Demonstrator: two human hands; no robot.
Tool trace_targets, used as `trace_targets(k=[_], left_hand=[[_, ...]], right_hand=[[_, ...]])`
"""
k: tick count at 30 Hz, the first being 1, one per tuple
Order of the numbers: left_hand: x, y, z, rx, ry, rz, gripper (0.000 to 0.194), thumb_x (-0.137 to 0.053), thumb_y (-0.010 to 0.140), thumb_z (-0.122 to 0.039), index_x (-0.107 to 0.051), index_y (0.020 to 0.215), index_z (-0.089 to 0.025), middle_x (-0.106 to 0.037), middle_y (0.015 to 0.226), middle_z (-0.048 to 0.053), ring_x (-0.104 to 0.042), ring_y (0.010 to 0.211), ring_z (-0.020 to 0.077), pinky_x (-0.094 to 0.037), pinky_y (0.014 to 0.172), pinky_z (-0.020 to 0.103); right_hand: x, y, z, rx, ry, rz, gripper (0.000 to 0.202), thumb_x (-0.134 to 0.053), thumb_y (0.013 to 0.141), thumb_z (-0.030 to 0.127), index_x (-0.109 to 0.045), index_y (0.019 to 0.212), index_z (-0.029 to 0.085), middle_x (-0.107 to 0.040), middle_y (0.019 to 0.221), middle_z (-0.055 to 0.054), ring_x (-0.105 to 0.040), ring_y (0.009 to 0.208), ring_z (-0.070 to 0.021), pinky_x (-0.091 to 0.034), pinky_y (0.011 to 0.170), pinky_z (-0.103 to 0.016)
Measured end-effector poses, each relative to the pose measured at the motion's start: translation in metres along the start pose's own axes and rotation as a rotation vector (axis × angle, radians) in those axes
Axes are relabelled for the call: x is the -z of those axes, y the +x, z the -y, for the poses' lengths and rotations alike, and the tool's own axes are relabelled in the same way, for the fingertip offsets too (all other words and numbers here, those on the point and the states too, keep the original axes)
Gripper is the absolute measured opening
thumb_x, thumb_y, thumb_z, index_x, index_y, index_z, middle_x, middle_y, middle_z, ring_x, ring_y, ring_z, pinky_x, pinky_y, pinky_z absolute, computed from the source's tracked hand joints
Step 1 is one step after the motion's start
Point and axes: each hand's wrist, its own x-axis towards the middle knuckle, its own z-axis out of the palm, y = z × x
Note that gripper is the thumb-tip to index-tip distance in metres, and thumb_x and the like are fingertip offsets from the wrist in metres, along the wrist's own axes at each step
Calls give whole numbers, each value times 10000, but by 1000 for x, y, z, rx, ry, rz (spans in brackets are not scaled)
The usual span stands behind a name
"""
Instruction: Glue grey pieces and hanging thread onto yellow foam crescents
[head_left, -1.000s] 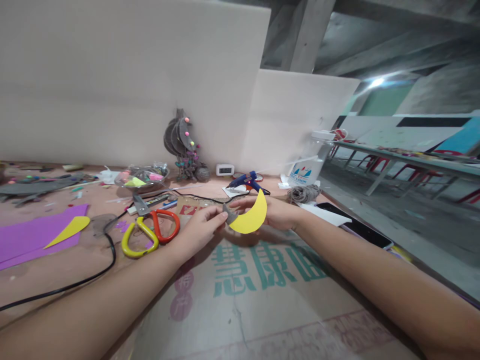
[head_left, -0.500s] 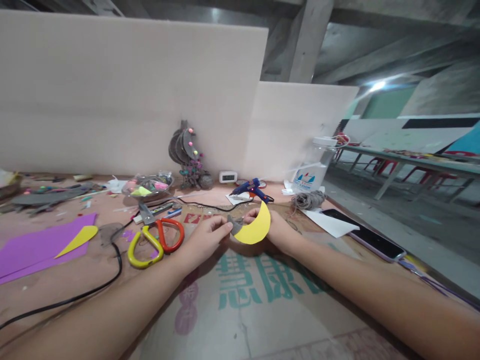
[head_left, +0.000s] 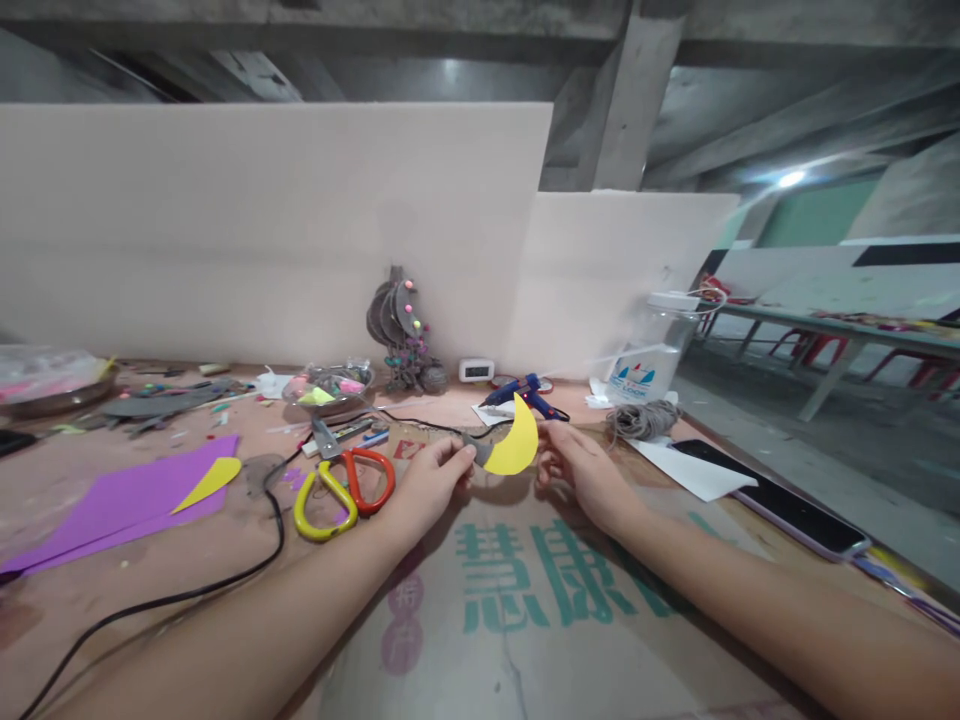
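A yellow crescent moon [head_left: 514, 442] with a grey piece [head_left: 478, 447] at its left end is held up above the cardboard sheet [head_left: 585, 640]. My left hand [head_left: 439, 478] pinches that grey piece between thumb and fingers. Just right of the crescent is my right hand [head_left: 581, 468], its fingers loosely bent and apart, with nothing visible in them. A blue hot glue gun [head_left: 517, 390] lies behind the crescent, on a white scrap. Scissors [head_left: 349, 490] with one yellow and one red handle rest left of my left hand.
Purple sheets [head_left: 142, 495] with a yellow scrap [head_left: 210, 483] lie at left, beside a black cord [head_left: 281, 540]. A grey ornament [head_left: 397, 330] and a small clock [head_left: 476, 371] stand at the back. To the right are grey yarn [head_left: 643, 418], a plastic jar [head_left: 652, 350] and a phone [head_left: 772, 500].
My right hand has come out from behind the crescent to its right side. My left hand still holds the grey end. The camera view has tilted up and turned slightly left.
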Motion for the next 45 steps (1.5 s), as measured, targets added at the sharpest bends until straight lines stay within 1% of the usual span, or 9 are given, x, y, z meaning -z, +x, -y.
trace_targets(k=[4, 7, 13, 17, 23, 28, 35, 42, 45], left_hand=[[1, 1, 3, -39, 59, 4, 310, -520, 772, -429, -462, 624, -163, -464, 543, -49, -413, 503, 79, -315, 499, 201], [1, 2, 3, -48, 117, 30, 293, -534, 764, -418, -488, 637, -158, -473, 558, -47, -422, 523, 82, -327, 518, 204], [-3, 0, -4, -33, 200, 51, 267, -574, 731, -394, -582, 821, -143, -584, 729, 3, -508, 639, 112, -375, 570, 213], [-4, -2, -5, 4, 284, 39, 253, -585, 713, -388, -598, 801, -151, -587, 679, -2, -506, 591, 113, -362, 541, 215], [-1, -2, -3, -47, 316, 31, 260, -570, 732, -382, -618, 834, -148, -637, 775, 23, -555, 690, 134, -406, 605, 229], [-3, -3, -6, -40, 300, 61, 278, -601, 707, -355, -623, 893, -149, -659, 846, 43, -580, 744, 150, -427, 647, 241], [-3, -7, -8, -52, 384, 53, 249, -540, 752, -389, -612, 774, -151, -621, 711, 15, -536, 628, 125, -382, 547, 219], [-2, -5, -6, -106, 365, 59, 254, -516, 774, -362, -654, 848, -162, -675, 856, 33, -582, 765, 157, -423, 671, 243], [-3, -5, -7, -83, 361, 58, 246, -542, 755, -359, -644, 858, -160, -670, 839, 31, -579, 730, 150, -422, 646, 240]], right_hand=[[-2, -1, -4, -27, -171, 63, 338, -603, 720, 480, -567, 775, 148, -539, 585, 23, -486, 463, -80, -398, 458, -207], [-3, -1, -6, -35, -206, 75, 340, -578, 738, 480, -569, 786, 143, -529, 555, 27, -477, 463, -81, -374, 448, -200], [-2, -3, -5, -22, -276, 99, 350, -523, 777, 494, -535, 768, 145, -491, 516, 39, -430, 427, -69, -323, 402, -187], [-3, -6, -5, -43, -310, 136, 364, -500, 790, 509, -526, 816, 147, -482, 503, 54, -390, 363, -51, -275, 345, -172], [-3, -6, -9, -36, -379, 233, 362, -499, 796, 495, -530, 722, 143, -502, 536, 40, -433, 385, -47, -339, 379, -168], [-6, -8, -9, -24, -442, 218, 371, -475, 807, 490, -509, 663, 150, -497, 528, 37, -445, 389, -60, -344, 384, -183], [-11, -12, -2, 31, -488, 226, 308, -476, 812, 432, -535, 700, 152, -485, 522, 39, -424, 397, -66, -322, 392, -191], [-10, -11, -1, 36, -516, 220, 329, -468, 815, 425, -511, 642, 148, -500, 522, 22, -437, 414, -68, -335, 415, -188], [-9, -10, -3, 42, -513, 221, 338, -462, 819, 435, -510, 646, 149, -505, 527, 21, -437, 414, -67, -336, 418, -188]])
